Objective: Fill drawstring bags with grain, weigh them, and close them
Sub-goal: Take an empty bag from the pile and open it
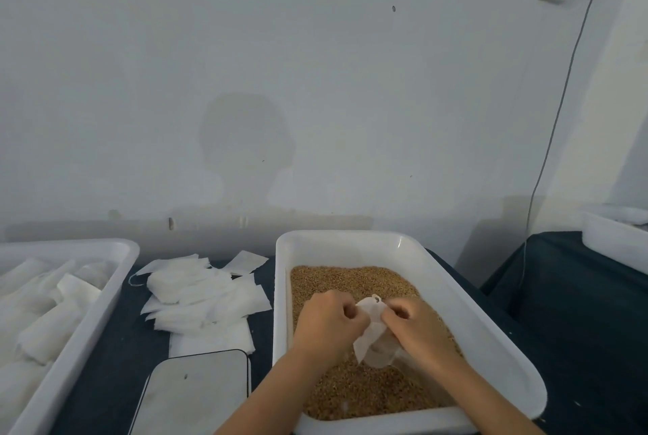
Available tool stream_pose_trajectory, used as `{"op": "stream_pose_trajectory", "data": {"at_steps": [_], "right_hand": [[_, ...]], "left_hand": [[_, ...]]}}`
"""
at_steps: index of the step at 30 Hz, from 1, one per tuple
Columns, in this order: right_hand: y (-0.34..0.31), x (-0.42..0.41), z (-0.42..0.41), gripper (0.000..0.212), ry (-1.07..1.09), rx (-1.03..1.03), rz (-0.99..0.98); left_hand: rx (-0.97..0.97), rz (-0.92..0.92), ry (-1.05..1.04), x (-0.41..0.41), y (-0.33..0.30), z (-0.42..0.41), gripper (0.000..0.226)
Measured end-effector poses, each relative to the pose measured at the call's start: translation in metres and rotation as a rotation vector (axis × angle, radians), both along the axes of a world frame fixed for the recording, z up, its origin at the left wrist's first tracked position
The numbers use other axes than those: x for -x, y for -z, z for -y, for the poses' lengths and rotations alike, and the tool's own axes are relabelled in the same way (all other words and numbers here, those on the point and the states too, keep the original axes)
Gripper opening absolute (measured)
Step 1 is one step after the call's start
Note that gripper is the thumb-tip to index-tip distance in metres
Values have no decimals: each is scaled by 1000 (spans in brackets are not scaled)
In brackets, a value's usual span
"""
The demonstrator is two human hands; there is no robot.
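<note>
Head view puts both of my hands over the white tub (473,322) of grain (350,284), with a small white drawstring bag (371,333) held between them just above the grain. My left hand (329,322) has its fingers curled and pinching the bag's left edge near the mouth, while my right hand (417,326) pinches the right edge, so the bag hangs in the gap between the 2 sets of fingers. To the left on the dark counter (115,357) lie a loose pile of empty bags (203,298), a flat scale (196,396) and another white tub (105,294) with filled bags.
</note>
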State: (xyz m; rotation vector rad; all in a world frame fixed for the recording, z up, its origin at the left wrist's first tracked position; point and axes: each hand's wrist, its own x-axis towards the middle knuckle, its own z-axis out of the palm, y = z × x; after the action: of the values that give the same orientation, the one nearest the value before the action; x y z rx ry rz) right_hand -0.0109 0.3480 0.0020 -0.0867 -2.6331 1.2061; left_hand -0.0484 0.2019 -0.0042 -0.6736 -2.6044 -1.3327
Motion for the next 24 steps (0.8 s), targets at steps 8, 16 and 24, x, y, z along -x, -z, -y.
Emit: {"op": "stream_pose_trajectory", "data": {"at_steps": [8, 16, 24], "right_hand": [[0, -1, 0, 32, 74, 46, 48], [-3, -3, -3, 29, 104, 190, 129], [9, -5, -10, 41, 95, -704, 509]], "left_hand": [[338, -429, 89, -6, -1, 0, 14], [410, -390, 9, -6, 4, -2, 33], [363, -243, 53, -6, -1, 5, 20]]}}
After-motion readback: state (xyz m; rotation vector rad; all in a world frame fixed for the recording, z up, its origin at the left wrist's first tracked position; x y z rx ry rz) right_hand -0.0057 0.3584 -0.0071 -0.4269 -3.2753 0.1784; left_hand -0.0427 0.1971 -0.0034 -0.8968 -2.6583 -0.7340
